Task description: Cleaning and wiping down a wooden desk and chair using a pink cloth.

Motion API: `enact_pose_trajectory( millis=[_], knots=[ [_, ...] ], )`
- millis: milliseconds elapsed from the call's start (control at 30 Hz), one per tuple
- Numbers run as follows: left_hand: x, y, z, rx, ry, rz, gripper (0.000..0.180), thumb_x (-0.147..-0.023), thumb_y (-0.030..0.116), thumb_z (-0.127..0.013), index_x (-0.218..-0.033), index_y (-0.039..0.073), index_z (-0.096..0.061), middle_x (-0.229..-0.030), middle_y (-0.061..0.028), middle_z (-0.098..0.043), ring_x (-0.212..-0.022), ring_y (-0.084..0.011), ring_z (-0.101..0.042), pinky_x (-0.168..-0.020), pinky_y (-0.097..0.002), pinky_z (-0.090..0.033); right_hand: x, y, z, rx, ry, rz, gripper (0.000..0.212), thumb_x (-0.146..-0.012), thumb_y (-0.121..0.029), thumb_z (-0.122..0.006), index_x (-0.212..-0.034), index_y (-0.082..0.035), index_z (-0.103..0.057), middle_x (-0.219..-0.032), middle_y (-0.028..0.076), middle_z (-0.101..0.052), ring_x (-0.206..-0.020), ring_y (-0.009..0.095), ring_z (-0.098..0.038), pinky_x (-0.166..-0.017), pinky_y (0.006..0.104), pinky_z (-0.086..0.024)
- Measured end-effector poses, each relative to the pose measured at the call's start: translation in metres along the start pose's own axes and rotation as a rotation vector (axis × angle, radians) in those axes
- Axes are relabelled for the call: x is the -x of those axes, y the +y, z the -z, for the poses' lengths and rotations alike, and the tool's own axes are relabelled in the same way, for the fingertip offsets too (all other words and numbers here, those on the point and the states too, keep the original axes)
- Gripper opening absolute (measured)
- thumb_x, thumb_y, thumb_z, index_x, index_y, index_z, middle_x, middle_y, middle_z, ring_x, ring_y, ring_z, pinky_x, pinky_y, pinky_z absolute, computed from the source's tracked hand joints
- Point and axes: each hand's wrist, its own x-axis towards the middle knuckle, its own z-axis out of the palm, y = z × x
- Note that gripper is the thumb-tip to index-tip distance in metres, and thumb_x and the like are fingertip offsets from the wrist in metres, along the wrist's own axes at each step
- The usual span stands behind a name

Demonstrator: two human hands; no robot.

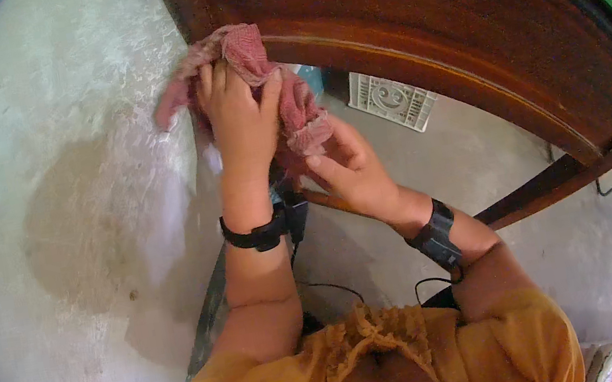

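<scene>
A crumpled reddish-pink cloth [244,54] is bunched between my two hands, beside the end of a dark brown wooden panel [373,10]. My left hand [241,117] lies over the cloth with its thumb and fingers pressed into it, near the corner where the wood meets the wall. Lower and to the right, my right hand [351,171] pinches the hanging end of the cloth between thumb and fingers. Part of the cloth droops to the left of my left hand, against the wall. Some fingertips are hidden behind the folds.
A pale plastered wall [63,191] rises close on the left. Under the wooden panel, a white plastic basket [392,101] with slotted sides is on the grey floor [478,154]. Black straps with thin cables circle both my wrists. A wooden rail [540,188] runs at the right.
</scene>
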Motion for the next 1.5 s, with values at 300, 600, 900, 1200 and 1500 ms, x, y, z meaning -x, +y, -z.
enact_pose_trajectory(
  millis=[300, 600, 900, 1200, 1500],
  knots=[
    [-0.024, 0.015, -0.04, 0.349, 0.126, -0.209, 0.035, -0.082, 0.036, -0.07, -0.096, 0.005, -0.063, -0.093, -0.012, -0.057, -0.09, -0.0345, -0.052, -0.083, -0.0449, -0.039, -0.026, -0.016, 0.021, 0.795, 0.306, 0.631, 0.06, -0.081, -0.005, -0.065, -0.138, 0.002, -0.045, -0.128, 0.018, -0.054, -0.123, 0.035, -0.051, -0.108, 0.0443, -0.037],
    [-0.026, 0.017, -0.037, 0.058, 0.263, -0.391, 0.044, -0.077, 0.038, -0.066, -0.104, 0.003, -0.065, -0.1, -0.0118, -0.061, -0.092, -0.0328, -0.057, -0.086, -0.0435, -0.044, -0.033, -0.037, 0.02, 1.097, 0.12, 0.794, 0.065, -0.077, -0.01, -0.067, -0.136, 0.004, -0.043, -0.12, 0.023, -0.056, -0.108, 0.042, -0.053, -0.096, 0.0505, -0.04],
    [-0.02, -0.053, -0.034, -0.118, 0.189, -0.158, 0.055, -0.086, 0.042, -0.068, -0.117, -0.003, -0.059, -0.116, -0.0195, -0.057, -0.111, -0.0402, -0.05, -0.1, -0.0505, -0.036, -0.034, -0.032, 0.0, 1.093, -0.126, 0.528, 0.075, -0.081, -0.012, -0.073, -0.146, 0.003, -0.036, -0.127, 0.027, -0.054, -0.113, 0.046, -0.053, -0.099, 0.0471, -0.043],
    [-0.014, 0.058, -0.048, 0.207, 0.145, -0.197, 0.032, -0.084, 0.028, -0.065, -0.105, 0.003, -0.064, -0.101, -0.015, -0.058, -0.097, -0.0365, -0.052, -0.087, -0.0462, -0.038, -0.007, -0.099, 0.058, 1.536, -0.021, 0.742, 0.072, -0.067, -0.013, -0.076, -0.136, -0.013, -0.056, -0.112, 0.015, -0.061, -0.101, 0.035, -0.059, -0.085, 0.048, -0.045],
    [-0.001, 0.218, -0.065, 0.344, 0.003, -0.43, 0.028, -0.08, 0.026, -0.058, -0.096, 0.005, -0.064, -0.096, -0.0119, -0.055, -0.093, -0.0298, -0.051, -0.08, -0.0448, -0.042, 0.089, -0.194, 0.136, 2.03, 0.101, 0.552, 0.045, -0.078, -0.022, -0.068, -0.121, -0.012, -0.067, -0.1, 0.011, -0.06, -0.096, 0.032, -0.059, -0.086, 0.0474, -0.046]
  ],
)
